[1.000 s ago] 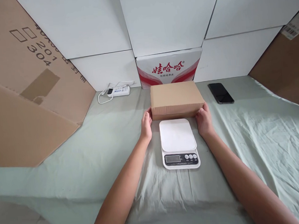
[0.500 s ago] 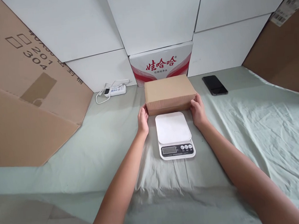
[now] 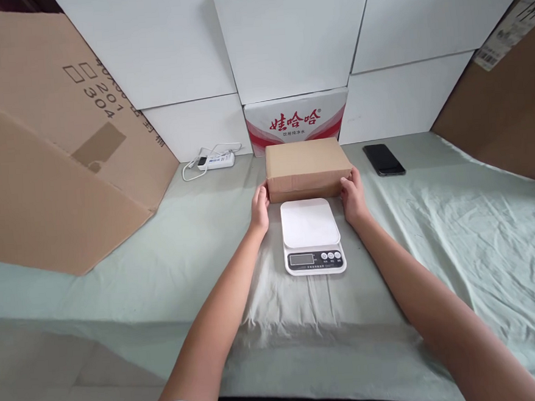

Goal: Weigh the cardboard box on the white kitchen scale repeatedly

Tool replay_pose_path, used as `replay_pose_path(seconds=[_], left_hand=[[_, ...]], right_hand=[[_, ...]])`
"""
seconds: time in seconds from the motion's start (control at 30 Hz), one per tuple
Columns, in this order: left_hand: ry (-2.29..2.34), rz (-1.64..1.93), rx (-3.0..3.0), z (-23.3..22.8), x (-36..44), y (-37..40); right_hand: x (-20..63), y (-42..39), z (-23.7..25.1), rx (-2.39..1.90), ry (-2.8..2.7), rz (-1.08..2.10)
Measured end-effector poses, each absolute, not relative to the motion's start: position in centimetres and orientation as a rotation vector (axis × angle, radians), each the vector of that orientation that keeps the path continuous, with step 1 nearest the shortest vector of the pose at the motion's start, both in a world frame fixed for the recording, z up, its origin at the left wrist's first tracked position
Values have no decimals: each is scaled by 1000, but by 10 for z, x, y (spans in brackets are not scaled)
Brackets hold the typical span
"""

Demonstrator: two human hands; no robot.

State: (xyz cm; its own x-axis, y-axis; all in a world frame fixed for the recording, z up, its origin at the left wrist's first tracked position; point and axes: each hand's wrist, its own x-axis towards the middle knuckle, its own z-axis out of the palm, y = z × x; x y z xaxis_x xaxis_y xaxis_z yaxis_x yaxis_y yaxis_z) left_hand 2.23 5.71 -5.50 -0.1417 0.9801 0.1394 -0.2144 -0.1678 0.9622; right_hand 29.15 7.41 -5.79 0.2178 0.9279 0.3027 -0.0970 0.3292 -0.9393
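Cardboard box [image 3: 308, 168], plain brown and closed, sits on the green-sheeted tabletop [image 3: 457, 230] toward its far edge, just behind a white kitchen scale [image 3: 312, 235]. Left hand [image 3: 259, 208] presses against the box's left end and right hand [image 3: 352, 196] against its right end, so the grip is clamped on the box from both sides. The fingertips are tucked out of sight behind the box corners, and I cannot tell whether it is lifted or resting. The scale's display is too small to read. Behind, a red-and-white carton [image 3: 296, 120] is partly hidden by the box. A black phone [image 3: 384, 159] lies toward the far right, a white power strip [image 3: 215, 161] toward the far left.
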Motion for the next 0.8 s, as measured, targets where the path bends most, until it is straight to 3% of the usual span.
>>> replay_pose_path(seconds=[0.23, 0.4, 0.8], left_hand=[[925, 1707, 1358, -31, 20, 31], [909, 1703, 1366, -14, 16, -16], [1041, 1609, 1228, -36, 21, -83]], right_hand=[[292, 46, -12, -881, -1262, 633], [293, -2, 16, -908, -1369, 640], [284, -72, -45, -999, -1293, 556]])
